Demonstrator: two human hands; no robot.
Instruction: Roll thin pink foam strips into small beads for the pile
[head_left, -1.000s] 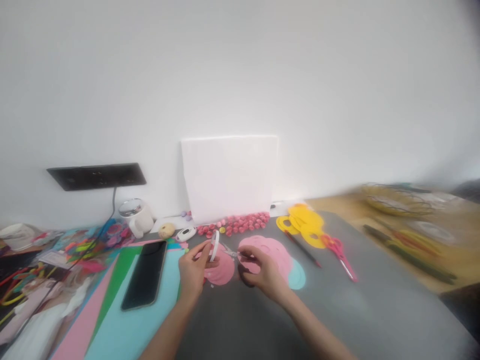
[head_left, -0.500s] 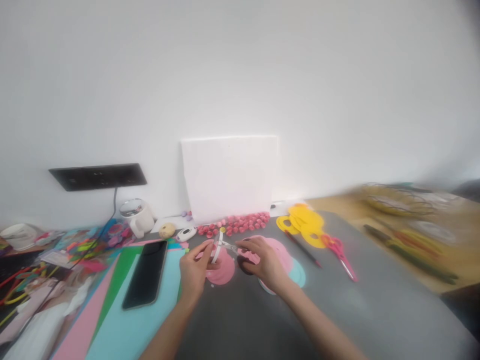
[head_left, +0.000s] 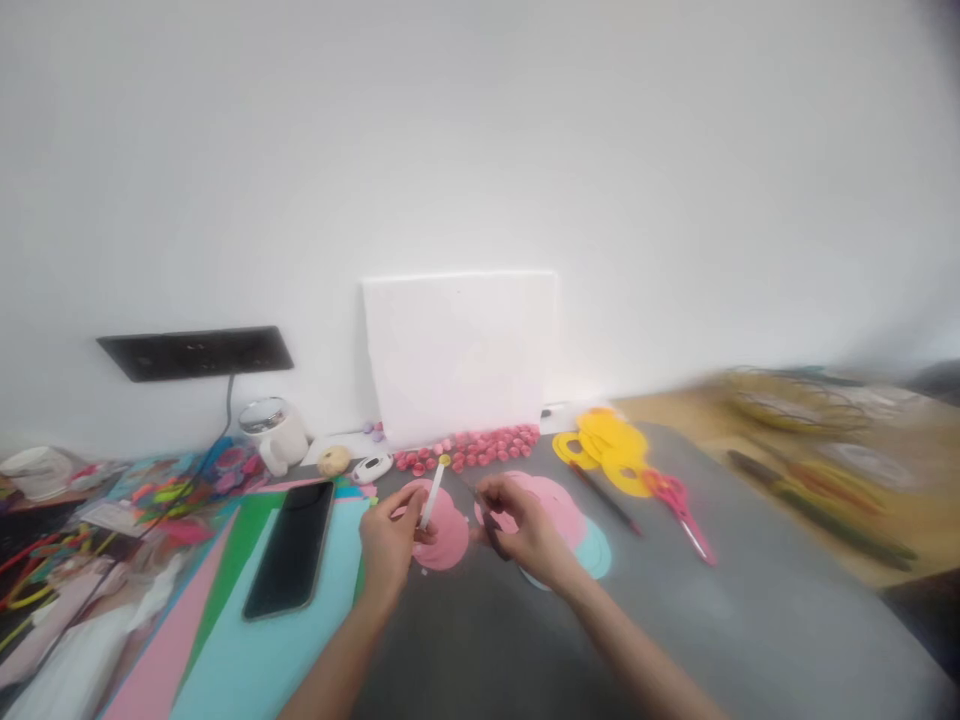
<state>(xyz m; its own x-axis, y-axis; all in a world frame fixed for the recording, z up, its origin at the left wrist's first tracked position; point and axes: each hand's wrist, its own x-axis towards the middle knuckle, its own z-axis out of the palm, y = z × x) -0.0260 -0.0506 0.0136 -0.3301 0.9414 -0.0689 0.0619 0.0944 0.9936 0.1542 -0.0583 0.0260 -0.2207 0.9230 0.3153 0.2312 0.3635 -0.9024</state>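
Observation:
In my left hand (head_left: 386, 548), the fingertips pinch a narrow white strip (head_left: 433, 497) that stands upright and leans slightly right. A small yellow round piece (head_left: 445, 461) shows at its upper end; I cannot tell if the two are joined. My right hand (head_left: 531, 535) grips a pair of scissors (head_left: 491, 528) by its dark handles, with the blurred blades apart from the strip. Pink paper circles (head_left: 448, 535) lie under and beside the left hand. More pink circles (head_left: 559, 508) and light-blue ones (head_left: 598, 548) lie behind the right hand.
Small red pieces (head_left: 491, 447) line the foot of a white board (head_left: 461, 355). Yellow cut-outs (head_left: 611, 440), a pencil (head_left: 611, 498) and pink scissors (head_left: 681, 510) lie to the right. A phone (head_left: 291, 550) rests on coloured sheets (head_left: 225, 670) at left, near a white mug (head_left: 276, 435).
The scissors have come away from the white strip to the right, and their blades now point more upward. The strip looks like a single length instead of a doubled one. My left hand has hardly moved.

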